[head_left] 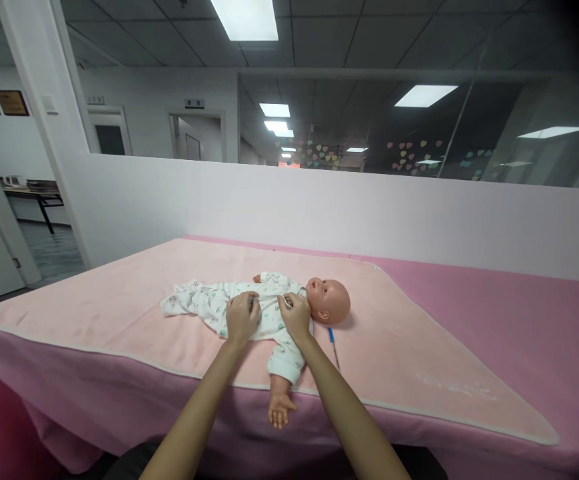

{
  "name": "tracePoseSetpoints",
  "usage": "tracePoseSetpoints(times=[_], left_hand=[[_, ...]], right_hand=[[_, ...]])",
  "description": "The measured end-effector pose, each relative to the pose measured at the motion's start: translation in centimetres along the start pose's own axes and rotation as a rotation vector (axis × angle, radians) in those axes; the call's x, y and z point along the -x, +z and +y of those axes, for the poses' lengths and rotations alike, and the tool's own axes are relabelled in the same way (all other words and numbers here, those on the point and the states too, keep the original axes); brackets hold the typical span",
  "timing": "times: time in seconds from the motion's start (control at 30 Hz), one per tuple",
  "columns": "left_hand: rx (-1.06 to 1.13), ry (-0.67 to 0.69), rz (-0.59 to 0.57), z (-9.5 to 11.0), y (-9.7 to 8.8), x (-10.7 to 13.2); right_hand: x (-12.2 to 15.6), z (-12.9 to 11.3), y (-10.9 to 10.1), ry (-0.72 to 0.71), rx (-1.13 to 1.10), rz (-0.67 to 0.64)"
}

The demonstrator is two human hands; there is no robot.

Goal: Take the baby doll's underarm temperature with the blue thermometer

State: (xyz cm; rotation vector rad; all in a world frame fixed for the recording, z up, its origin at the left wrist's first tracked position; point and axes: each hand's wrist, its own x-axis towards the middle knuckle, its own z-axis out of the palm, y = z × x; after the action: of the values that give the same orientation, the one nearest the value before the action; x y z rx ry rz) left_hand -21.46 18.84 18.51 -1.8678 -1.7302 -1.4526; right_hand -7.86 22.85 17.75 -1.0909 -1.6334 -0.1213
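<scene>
A baby doll (pixel 330 300) lies on its back with its head to the right. It wears a white patterned romper (pixel 209 298), and one bare doll hand hangs past the mat's front edge. My left hand (pixel 242 317) is closed on the romper's front at the belly. At the chest, my right hand (pixel 296 313) pinches the cloth close to the doll's neck. A thin white tie or edge shows by the right fingertips. Cloth is drawn up between both hands; the exact fingertip grip is partly hidden.
Beneath the doll is a peach mat (pixel 409 340) with a pale border, over a pink table cover (pixel 534 307). A blue-capped thin stick (pixel 332 339) lies beside my right forearm. A low white partition (pixel 319 213) stands behind.
</scene>
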Motion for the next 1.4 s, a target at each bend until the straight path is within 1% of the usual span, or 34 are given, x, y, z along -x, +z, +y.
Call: tracePoseSetpoints(times=[0.1,0.27,0.4,0.53,0.73,0.97,1.23,1.4], left_hand=[[0.019,-0.005,0.006,-0.01,-0.06,-0.04],[0.101,-0.073,0.075,0.00,0.05,-0.07],[0.149,-0.074,0.093,0.05,0.08,-0.05],[0.154,-0.070,0.128,0.05,0.13,-0.03],[0.104,-0.061,0.183,0.05,0.20,-0.04],[0.069,-0.070,0.185,0.24,0.04,-0.05],[0.053,-0.084,0.220,0.42,0.02,-0.06],[0.028,-0.078,0.198,0.30,0.09,-0.03]], right_hand=[[-0.04,-0.05,-0.06,0.013,0.002,-0.005],[-0.07,-0.15,-0.16,0.024,-0.004,-0.014],[-0.08,-0.21,-0.20,0.026,-0.011,-0.010],[-0.07,-0.21,-0.19,0.032,-0.037,-0.005],[-0.02,-0.03,-0.21,0.039,-0.094,0.026],[0.02,0.04,-0.24,0.026,-0.115,0.034],[0.07,0.10,-0.20,0.014,-0.112,0.042],[0.10,0.06,-0.13,0.019,-0.110,0.055]])
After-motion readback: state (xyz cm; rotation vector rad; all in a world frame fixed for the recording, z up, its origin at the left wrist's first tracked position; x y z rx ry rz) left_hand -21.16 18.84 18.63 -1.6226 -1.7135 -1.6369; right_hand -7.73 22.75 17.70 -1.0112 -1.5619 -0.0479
